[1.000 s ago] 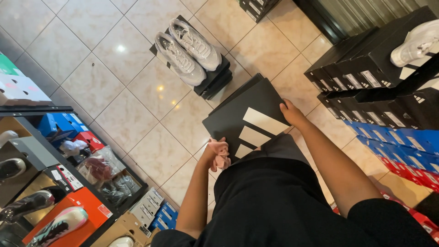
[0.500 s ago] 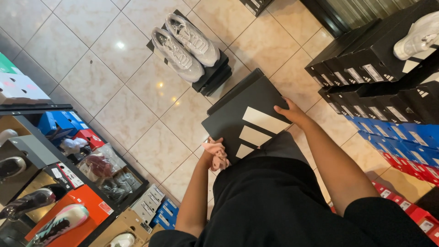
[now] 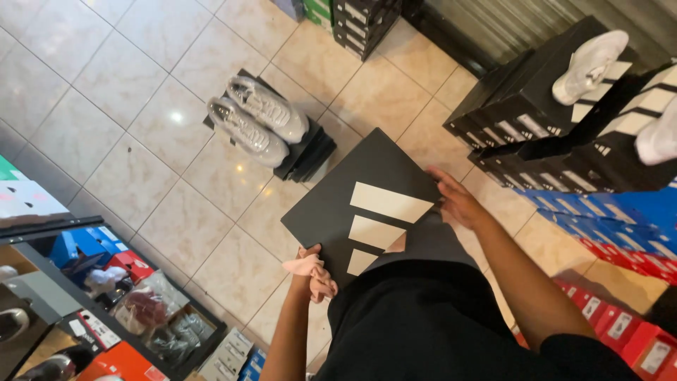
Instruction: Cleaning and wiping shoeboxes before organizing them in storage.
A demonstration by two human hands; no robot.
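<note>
I hold a flat black shoe box [image 3: 352,190] with three pale stripes on its lid, level in front of my body. My left hand [image 3: 310,255] grips its near left edge; a pink scrunchie sits on that wrist. At the far right edge, my right hand [image 3: 455,201] holds the box. On the tiled floor beyond the box, a pair of grey sneakers [image 3: 257,118] rests on a low stack of black box lids [image 3: 310,154].
Stacked black shoe boxes [image 3: 536,120] with white sneakers [image 3: 589,65] on top stand at the right, above rows of blue and red boxes [image 3: 620,233]. A shelf rack [image 3: 106,296] with shoes and coloured boxes is at the lower left. More boxes [image 3: 360,21] stand at the top.
The view has tilted and the box has shifted a little away from my body; both hands keep their hold on its edges.
</note>
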